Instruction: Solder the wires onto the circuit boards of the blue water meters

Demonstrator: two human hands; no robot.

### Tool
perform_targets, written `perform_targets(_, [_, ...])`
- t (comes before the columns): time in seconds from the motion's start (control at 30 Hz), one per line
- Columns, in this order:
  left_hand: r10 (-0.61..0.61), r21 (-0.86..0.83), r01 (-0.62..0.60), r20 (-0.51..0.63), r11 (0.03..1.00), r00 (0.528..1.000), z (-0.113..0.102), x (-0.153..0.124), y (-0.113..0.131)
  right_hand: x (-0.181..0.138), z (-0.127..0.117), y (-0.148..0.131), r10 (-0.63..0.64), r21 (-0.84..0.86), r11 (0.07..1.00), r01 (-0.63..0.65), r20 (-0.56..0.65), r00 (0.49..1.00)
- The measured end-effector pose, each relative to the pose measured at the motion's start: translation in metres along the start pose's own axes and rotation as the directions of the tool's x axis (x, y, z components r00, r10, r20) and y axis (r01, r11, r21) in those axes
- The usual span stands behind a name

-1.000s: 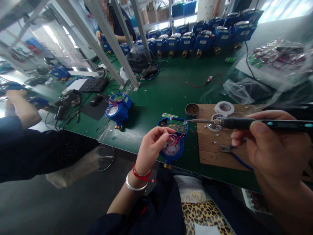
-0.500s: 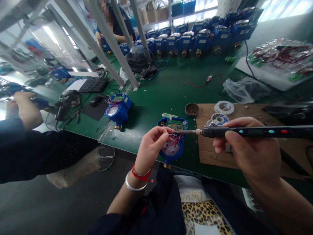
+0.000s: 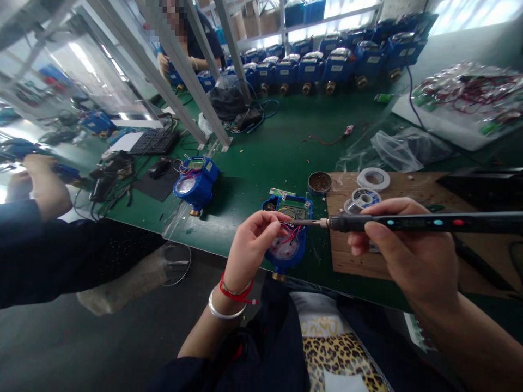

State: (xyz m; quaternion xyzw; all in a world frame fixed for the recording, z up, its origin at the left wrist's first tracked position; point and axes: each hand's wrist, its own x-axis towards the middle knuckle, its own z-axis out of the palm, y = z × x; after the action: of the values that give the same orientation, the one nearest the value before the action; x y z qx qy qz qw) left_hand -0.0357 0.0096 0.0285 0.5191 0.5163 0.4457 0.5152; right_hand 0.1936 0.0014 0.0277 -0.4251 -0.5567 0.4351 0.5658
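My right hand (image 3: 408, 245) is closed around the black handle of a soldering iron (image 3: 368, 222), held level and pointing left. The iron's metal tip reaches the fingertips of my left hand (image 3: 255, 237), which pinch a thin wire, its end mostly hidden. Below them lies an open blue water meter (image 3: 300, 253) with a green circuit board, a small display and red, black and yellow wires. Its round clear dial faces up, and a brass fitting points toward me. My left fingers cover part of the meter.
Right of the meter, a cardboard sheet (image 3: 341, 256) bears a solder spool (image 3: 365, 199) and a roll of white tape (image 3: 373, 178). A small round tin (image 3: 319, 183) stands by its corner. Another open meter (image 3: 196, 182) sits left. Several meters line the back; two co-workers are nearby.
My right hand and the soldering iron have shifted slightly left, the tip staying by my left fingertips. My left hand keeps its pinch almost unmoved.
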Motion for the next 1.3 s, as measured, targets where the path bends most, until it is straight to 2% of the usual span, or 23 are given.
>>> perform_targets(0.23, [-0.004, 0.035, 0.005, -0.015, 0.999, 1.0, 0.0, -0.001, 0.001, -0.001, 0.0, 0.0, 0.003, -0.002, 1.0, -0.003, 0.006, 1.0])
perform_targets(0.43, [0.005, -0.036, -0.005, -0.005, 0.999, 1.0, 0.0, 0.0, -0.003, 0.0, 0.0, -0.002, 0.002, -0.016, 1.0, -0.002, 0.006, 1.0])
perform_targets(0.73, [0.006, -0.076, -0.006, 0.001, 0.997, 1.0, -0.001, 0.001, -0.005, -0.003, 0.0, -0.002, 0.009, 0.007, 1.0, -0.009, -0.053, 0.999])
perform_targets(1.03, [0.018, -0.042, -0.019, -0.012, 0.999, 1.0, -0.001, 0.0, -0.005, -0.003, -0.001, -0.004, -0.03, 0.04, 0.999, 0.035, -0.109, 0.994])
perform_targets(1.2, [0.014, -0.034, -0.014, -0.008, 0.999, 1.0, 0.0, 0.0, -0.004, -0.002, -0.008, -0.007, -0.063, 0.01, 0.998, 0.066, -0.194, 0.979])
perform_targets(1.3, [0.015, -0.029, -0.015, -0.013, 0.999, 1.0, 0.0, 0.0, -0.005, 0.002, -0.013, -0.006, -0.126, 0.002, 0.991, 0.132, -0.274, 0.953])
